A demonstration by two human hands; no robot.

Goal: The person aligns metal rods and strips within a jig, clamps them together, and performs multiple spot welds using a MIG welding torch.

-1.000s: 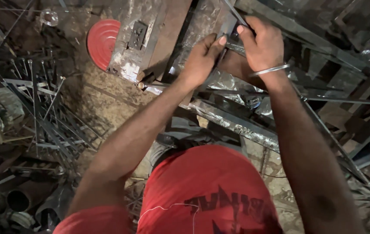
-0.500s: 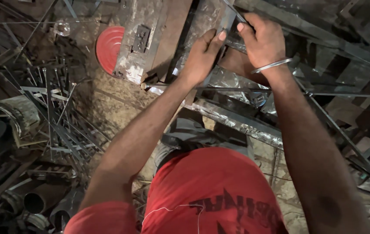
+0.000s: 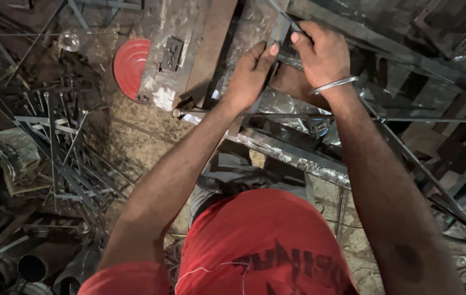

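grip: our left hand and right hand have fingers clamped on a thin metal strip
risk: we judge sharp edges could cut; strip could slip onto scrap rods left

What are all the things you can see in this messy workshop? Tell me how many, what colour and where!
flat metal strip: one, grey, top middle, pinched in the grip of both hands
metal frame bars: several, silvery grey, across the middle under the arms
metal block: one, grey and rusty, top, left of the hands
disc: one, red, partly hidden behind the block
thin rods: many, dark grey, heaped on the left
pipes: a few, dark, bottom left corner
dirt floor: brown, centre left
bangle: one, silver, on the right wrist
shirt: one, red, bottom middle
left hand: on the strip
right hand: on the strip
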